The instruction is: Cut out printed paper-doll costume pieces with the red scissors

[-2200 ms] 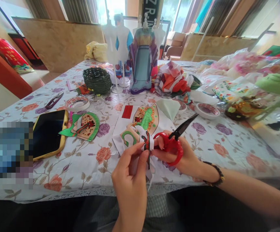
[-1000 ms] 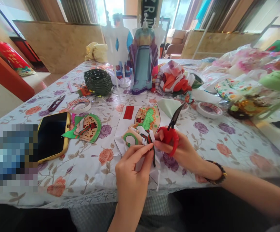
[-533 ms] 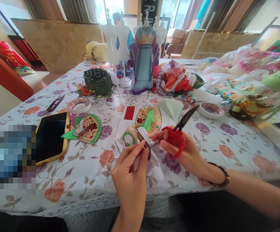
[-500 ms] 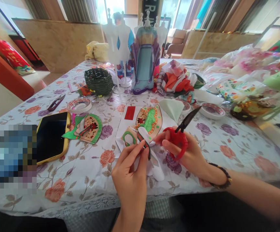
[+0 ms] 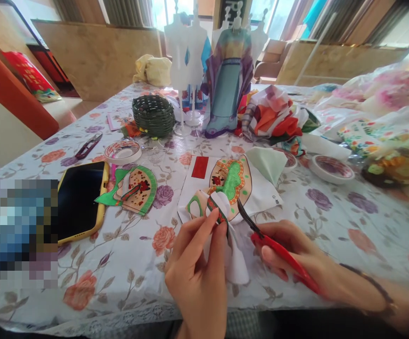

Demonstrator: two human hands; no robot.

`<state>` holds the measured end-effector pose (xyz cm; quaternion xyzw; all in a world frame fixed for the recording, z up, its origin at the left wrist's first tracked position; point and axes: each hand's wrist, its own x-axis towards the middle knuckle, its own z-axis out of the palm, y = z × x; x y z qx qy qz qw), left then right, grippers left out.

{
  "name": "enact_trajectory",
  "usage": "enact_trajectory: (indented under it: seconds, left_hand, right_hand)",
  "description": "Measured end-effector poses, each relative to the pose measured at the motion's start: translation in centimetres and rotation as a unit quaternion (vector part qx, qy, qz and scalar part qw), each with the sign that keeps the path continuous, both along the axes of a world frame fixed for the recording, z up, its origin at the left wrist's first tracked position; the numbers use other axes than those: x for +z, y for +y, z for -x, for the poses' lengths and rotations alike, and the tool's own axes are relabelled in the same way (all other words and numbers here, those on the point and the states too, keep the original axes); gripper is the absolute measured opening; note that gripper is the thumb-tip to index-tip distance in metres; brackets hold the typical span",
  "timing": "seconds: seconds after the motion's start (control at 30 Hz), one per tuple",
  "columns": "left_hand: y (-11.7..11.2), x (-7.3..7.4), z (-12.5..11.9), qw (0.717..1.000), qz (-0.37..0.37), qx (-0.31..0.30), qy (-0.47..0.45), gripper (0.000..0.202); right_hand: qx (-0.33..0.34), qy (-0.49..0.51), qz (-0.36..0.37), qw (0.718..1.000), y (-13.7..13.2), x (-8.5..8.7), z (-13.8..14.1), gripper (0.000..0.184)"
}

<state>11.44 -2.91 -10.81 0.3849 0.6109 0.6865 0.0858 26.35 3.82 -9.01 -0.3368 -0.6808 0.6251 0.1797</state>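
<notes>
My left hand (image 5: 200, 263) pinches a piece of white printed fabric (image 5: 238, 259) at a narrow dark strip with red and green patterning. My right hand (image 5: 296, 256) is closed round the red handles of a pair of scissors (image 5: 252, 223). Their dark blades point up and left, close to the fabric; whether they touch it I cannot tell. More of the printed fabric lies flat behind my hands, showing a red rectangle (image 5: 199, 167) and a rounded green-and-tan motif (image 5: 231, 181). Left of it lies a cut-out green-edged fabric piece (image 5: 141, 190).
A phone in a yellow case (image 5: 82, 202) lies at the left, near thread snips (image 5: 88, 146) and a tape roll (image 5: 123, 151). Behind stand a dark woven basket (image 5: 153, 115), small white mannequins (image 5: 179, 56) and a dressed one (image 5: 225, 89). Another tape roll (image 5: 331, 168) sits right.
The scissors have swung down and left, from pointing up and right to lying beside the fabric. My left hand keeps its pinch. The whole view has shifted slightly.
</notes>
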Motion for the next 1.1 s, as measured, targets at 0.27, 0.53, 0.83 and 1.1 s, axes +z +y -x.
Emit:
enact_trajectory:
  seconds: [0.27,0.53,0.83,1.1]
  left_hand:
    - [0.0,-0.2,-0.2,1.000,-0.004,0.010,-0.006,0.037]
    - [0.1,-0.6,-0.1,1.000,-0.007,0.008,0.011,0.040]
    - [0.0,-0.3,-0.2,1.000,-0.011,0.007,0.001,0.038]
    - [0.1,0.0,-0.3,1.000,-0.030,0.002,-0.001,0.041]
  right_hand:
    - [-0.027,-0.088,-0.143,0.985,-0.4,0.3,-1.1,0.050]
    - [-0.009,-0.132,-0.192,0.972,0.1,0.2,-1.3,0.046]
    - [0.002,-0.158,-0.185,0.970,-0.3,1.5,-0.6,0.062]
    - [0.003,-0.240,-0.151,0.959,-0.5,2.7,0.0,0.070]
